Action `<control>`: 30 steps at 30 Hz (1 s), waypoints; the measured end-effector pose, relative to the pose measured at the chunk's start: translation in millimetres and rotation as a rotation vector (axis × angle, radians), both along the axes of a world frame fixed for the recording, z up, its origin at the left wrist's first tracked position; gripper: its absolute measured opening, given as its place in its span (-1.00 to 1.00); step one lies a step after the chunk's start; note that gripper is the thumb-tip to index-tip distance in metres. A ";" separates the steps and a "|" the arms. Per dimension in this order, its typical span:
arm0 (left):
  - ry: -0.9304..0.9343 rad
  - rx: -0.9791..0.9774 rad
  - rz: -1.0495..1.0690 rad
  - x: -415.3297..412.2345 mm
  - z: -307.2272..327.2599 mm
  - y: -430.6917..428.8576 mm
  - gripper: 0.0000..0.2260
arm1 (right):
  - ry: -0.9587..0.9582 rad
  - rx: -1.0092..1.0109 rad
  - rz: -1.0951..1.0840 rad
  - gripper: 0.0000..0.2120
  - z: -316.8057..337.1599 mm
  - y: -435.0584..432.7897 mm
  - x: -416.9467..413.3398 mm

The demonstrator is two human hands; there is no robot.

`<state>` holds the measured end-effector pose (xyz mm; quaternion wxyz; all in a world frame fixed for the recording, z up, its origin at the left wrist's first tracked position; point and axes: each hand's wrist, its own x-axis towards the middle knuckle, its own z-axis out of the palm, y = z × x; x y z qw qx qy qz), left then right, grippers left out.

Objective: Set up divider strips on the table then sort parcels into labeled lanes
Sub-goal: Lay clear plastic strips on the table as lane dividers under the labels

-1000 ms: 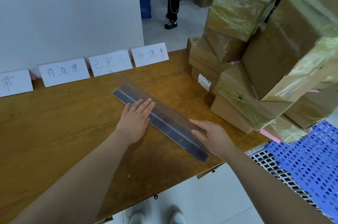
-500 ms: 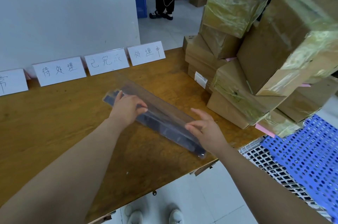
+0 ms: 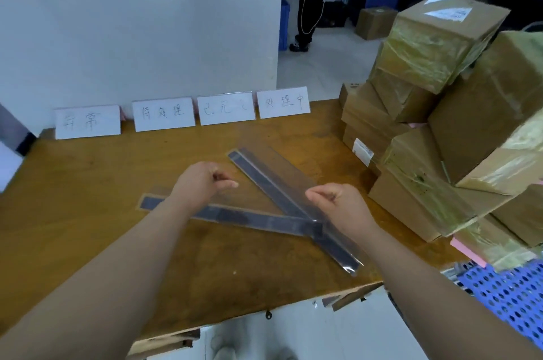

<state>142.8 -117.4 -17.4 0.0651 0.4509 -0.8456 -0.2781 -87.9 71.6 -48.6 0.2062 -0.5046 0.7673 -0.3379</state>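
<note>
Divider setup: the left hand (image 3: 202, 183) and right hand (image 3: 338, 204) curl pinch-like, on what I cannot tell; next, the crossed strips (image 3: 264, 180) probably need aligning toward the labels (image 3: 224, 110).

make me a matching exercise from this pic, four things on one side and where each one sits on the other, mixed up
Things:
1 label cards
2 divider strips
3 parcels
4 blue crate

Places:
a piled at the right end of the table
b crossing each other mid-table
c off the table, lower right
d standing in a row by the wall

Pairs: 1-d, 2-b, 3-a, 4-c
</note>
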 end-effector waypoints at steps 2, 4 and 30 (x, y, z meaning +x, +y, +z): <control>0.004 -0.010 0.056 23.0 6.7 -3.1 -0.83 | 0.036 0.010 0.029 -0.81 2.2 -19.0 10.7; 0.002 -0.032 0.114 48.3 11.0 -6.4 -0.84 | 0.049 0.013 0.052 -0.82 7.0 -39.5 25.8; 0.014 -0.027 0.476 361.2 0.5 -93.0 -0.85 | -0.297 0.166 0.113 -0.21 -7.9 -247.8 343.6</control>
